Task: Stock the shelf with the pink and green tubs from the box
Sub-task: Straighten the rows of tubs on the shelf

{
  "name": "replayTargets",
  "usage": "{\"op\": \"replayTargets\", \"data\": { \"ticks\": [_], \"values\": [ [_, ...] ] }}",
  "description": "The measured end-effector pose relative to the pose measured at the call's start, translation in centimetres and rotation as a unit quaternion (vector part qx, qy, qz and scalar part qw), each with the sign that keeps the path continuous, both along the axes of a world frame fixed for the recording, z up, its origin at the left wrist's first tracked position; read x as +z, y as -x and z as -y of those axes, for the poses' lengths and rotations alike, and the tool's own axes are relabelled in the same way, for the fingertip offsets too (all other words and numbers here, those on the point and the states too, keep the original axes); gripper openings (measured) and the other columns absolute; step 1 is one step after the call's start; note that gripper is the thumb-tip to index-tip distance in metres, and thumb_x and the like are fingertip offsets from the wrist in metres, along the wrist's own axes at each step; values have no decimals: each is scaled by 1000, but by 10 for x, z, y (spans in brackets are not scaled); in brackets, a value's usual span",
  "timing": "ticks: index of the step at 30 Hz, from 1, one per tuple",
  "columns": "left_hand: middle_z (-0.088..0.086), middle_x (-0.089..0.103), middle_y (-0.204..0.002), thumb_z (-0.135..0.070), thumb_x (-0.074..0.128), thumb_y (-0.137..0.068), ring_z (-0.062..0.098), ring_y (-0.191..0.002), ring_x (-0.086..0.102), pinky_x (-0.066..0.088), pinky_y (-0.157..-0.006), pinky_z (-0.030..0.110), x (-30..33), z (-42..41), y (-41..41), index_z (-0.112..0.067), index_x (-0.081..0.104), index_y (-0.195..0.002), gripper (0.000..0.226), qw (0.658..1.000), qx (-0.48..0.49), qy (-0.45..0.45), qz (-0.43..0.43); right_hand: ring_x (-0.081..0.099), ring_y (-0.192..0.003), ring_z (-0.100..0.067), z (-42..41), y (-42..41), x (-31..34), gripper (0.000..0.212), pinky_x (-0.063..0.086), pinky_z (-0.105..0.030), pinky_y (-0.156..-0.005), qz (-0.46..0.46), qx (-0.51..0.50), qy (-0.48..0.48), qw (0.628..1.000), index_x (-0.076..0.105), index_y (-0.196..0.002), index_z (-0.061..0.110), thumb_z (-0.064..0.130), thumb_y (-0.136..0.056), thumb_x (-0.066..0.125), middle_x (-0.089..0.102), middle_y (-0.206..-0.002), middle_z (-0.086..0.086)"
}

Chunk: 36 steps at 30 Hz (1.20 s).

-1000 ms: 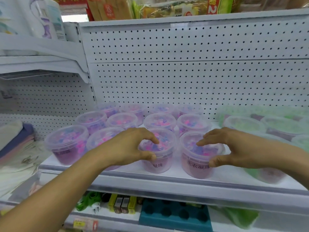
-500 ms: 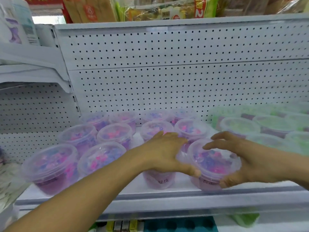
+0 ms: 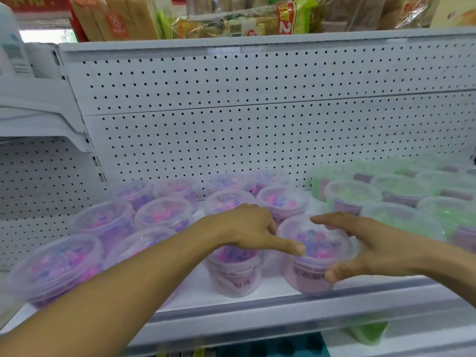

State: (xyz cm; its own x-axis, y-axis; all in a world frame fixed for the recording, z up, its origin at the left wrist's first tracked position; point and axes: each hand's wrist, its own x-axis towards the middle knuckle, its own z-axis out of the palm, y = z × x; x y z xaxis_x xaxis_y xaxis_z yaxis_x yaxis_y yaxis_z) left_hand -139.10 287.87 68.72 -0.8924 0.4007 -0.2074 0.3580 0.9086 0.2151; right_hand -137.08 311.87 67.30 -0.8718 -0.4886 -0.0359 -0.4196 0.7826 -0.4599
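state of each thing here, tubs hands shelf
front right pink tub: upright, lid on, gripped by right hand
right hand: curled round that tub
left hand: over the neighbouring pink tub, thumb touching the gripped tub's lid
green tubs: upright, lidded
shelf: partly stocked

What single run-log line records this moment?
stage: placing | right hand: grips front pink tub | left hand: rests on neighbouring pink tub | shelf

Left hand [image 3: 247,228], right hand [image 3: 371,243]: both bare. Forearms bare to frame edge, no sleeves, rings, watch or gloves visible.
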Motion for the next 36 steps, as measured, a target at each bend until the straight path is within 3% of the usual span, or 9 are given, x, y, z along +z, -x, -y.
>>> {"op": "replayTargets", "data": {
  "ticks": [4, 7, 11, 18, 25, 28, 32, 36],
  "values": [
    [-12, 63, -112, -79, 63, -62, 9, -97, 60, 49, -90, 36, 4, 3, 0, -30, 38, -122, 81, 998, 26, -51, 23, 33, -124, 8, 4, 7, -4, 105, 29, -18, -101, -17, -14, 8, 1000, 27, -139, 48, 79, -48, 69, 30, -136, 34],
    [-15, 52, -130, -67, 75, -62, 5, -105, 56, 44, -89, 27, 8, 6, -4, -32, 31, -132, 90, 997, 9, -71, 23, 34, -124, 8, 5, 10, -5, 102, 30, -20, -102, -21, -9, 9, 1000, 27, -138, 50, 78, -49, 70, 31, -136, 33],
    [-20, 31, -146, -61, 81, -56, 4, -132, 32, 32, -110, 31, 14, 31, -14, -42, 28, -140, 102, 999, -29, -32, -17, 31, -128, 8, 4, 12, -3, 101, 28, -20, -105, -23, 8, -5, 1000, 25, -137, 53, 82, -49, 66, 27, -139, 35],
    [-21, 22, -143, -60, 84, -52, 3, -135, 18, 24, -113, 29, 16, 68, -27, -42, 20, -144, 114, 998, -25, 53, -19, 18, -128, 8, 15, 12, 6, 84, 18, -17, -104, -41, 45, -52, 997, 27, -135, 53, 63, -66, 72, 21, -140, 28],
    [-18, 16, -151, -52, 88, -52, 2, -139, 15, 23, -112, 28, 15, 65, -27, -47, 10, -146, 122, 1000, -13, 22, -9, 30, -125, 6, 24, 13, 13, 80, 27, -19, -103, -33, 66, -63, 995, 34, -131, 52, 61, -63, 76, 28, -136, 29],
    [-19, 13, -153, -52, 87, -53, -1, -139, 10, 19, -114, 28, 12, 66, -30, -47, 9, -146, 122, 1000, -11, 9, -13, 23, -127, 8, 22, 14, 12, 81, 24, -21, -107, -25, 71, -88, 993, 30, -131, 55, 66, -63, 72, 21, -139, 31],
    [-26, 14, -152, -64, 78, -59, -5, -139, 8, 16, -116, 26, 12, 83, -40, -47, 14, -146, 109, 998, -16, -37, -50, 10, -130, 12, 32, 19, 18, 88, 21, -25, -110, -63, 70, -82, 992, 30, -131, 58, 90, -52, 51, 12, -142, 35],
    [-25, 27, -150, -70, 56, -74, -3, -133, 28, 28, -107, 23, 33, 140, -33, -42, 30, -144, 80, 986, 82, -100, -100, 26, -129, 10, 70, 36, 36, 74, 22, -19, -105, -108, 70, -14, 992, 43, -126, 56, 90, -60, 40, 29, -138, 31]
  ]
}}
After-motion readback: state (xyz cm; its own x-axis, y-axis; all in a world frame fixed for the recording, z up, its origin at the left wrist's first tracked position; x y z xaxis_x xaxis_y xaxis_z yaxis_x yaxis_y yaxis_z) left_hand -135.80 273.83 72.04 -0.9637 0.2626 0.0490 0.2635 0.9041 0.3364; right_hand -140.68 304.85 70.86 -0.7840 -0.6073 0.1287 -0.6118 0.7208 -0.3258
